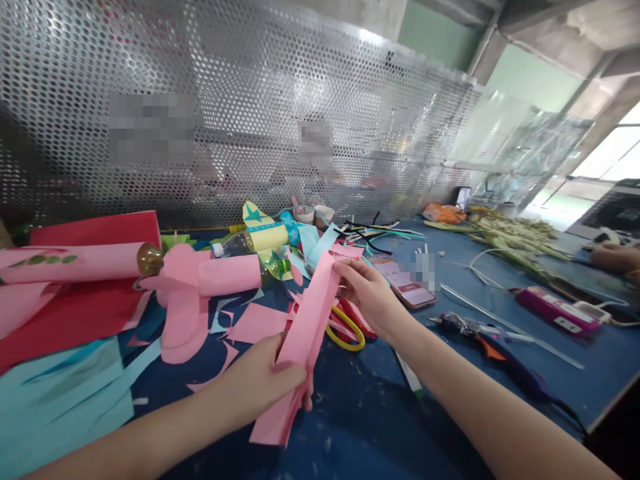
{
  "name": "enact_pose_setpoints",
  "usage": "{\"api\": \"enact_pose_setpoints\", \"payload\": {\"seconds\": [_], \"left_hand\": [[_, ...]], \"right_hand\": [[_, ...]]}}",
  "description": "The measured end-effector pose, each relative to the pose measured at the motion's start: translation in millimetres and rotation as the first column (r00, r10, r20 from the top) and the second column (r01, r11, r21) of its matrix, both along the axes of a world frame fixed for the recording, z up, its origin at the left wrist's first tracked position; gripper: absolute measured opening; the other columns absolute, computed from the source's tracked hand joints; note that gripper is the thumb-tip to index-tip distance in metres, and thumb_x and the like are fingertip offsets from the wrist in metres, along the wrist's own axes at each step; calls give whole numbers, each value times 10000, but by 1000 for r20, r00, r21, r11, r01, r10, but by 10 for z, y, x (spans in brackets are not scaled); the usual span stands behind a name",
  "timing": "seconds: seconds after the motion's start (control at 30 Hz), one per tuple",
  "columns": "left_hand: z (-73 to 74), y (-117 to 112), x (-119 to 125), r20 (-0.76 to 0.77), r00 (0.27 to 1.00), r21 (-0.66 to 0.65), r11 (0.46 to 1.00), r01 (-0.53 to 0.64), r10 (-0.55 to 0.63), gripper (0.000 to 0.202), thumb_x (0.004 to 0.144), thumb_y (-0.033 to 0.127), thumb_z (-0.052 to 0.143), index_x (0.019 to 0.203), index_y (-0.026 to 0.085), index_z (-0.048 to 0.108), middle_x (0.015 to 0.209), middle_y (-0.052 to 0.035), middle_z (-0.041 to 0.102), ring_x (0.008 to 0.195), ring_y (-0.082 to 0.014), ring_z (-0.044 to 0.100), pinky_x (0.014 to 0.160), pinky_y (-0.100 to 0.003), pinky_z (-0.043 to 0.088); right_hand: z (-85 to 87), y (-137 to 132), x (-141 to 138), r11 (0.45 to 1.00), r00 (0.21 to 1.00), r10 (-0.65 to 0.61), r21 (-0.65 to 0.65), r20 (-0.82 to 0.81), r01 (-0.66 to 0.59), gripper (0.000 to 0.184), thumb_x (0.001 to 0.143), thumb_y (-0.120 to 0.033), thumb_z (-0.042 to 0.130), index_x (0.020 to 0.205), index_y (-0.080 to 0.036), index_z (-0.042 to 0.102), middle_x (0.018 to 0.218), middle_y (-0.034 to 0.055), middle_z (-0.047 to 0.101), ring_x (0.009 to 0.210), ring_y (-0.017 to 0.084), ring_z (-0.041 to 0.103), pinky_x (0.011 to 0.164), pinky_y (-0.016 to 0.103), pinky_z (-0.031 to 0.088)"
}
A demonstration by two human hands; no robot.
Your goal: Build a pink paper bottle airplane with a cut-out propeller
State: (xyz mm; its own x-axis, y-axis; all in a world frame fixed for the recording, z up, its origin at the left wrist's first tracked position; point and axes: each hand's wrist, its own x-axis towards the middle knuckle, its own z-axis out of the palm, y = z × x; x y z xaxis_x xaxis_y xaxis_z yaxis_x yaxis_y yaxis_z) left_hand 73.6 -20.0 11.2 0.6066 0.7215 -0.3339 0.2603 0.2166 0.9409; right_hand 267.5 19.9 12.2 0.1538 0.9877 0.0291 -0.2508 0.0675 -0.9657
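A long folded strip of pink paper (309, 320) slants upward in front of me, above the blue table. My left hand (273, 373) is closed around its lower part, thumb on top. The upper end is pinched between the thumb and fingers of my right hand (367, 290). Behind the strip lie scissors with yellow handles (347, 327) and a red-handled tool (359, 319), both partly hidden. Pink paper scraps (257, 323) are scattered to the left. Beyond them sits a bottle wrapped in pink paper (230, 275), with a pink propeller shape (183, 300) at its end.
On the right are a glue gun (500, 353), a clear glue stick (510, 327), a phone (405, 283) and a purple power strip (557, 312). Blue paper sheets (65, 393) lie at left. A perforated metal screen (280, 87) stands behind. Another person's hand (615, 257) shows far right.
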Motion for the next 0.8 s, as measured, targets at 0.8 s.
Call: {"api": "enact_pose_setpoints", "payload": {"seconds": [0.8], "left_hand": [[-94,151,-51,139,946,172,934,-314,293,402,711,430,700,981,140,634,992,-103,720,918,-285,671,738,-355,542]], "right_hand": [[-211,-167,-174,914,836,394,-66,382,-400,172,734,-322,719,730,-198,600,627,-56,599,559,97,564,563,221,460]]}}
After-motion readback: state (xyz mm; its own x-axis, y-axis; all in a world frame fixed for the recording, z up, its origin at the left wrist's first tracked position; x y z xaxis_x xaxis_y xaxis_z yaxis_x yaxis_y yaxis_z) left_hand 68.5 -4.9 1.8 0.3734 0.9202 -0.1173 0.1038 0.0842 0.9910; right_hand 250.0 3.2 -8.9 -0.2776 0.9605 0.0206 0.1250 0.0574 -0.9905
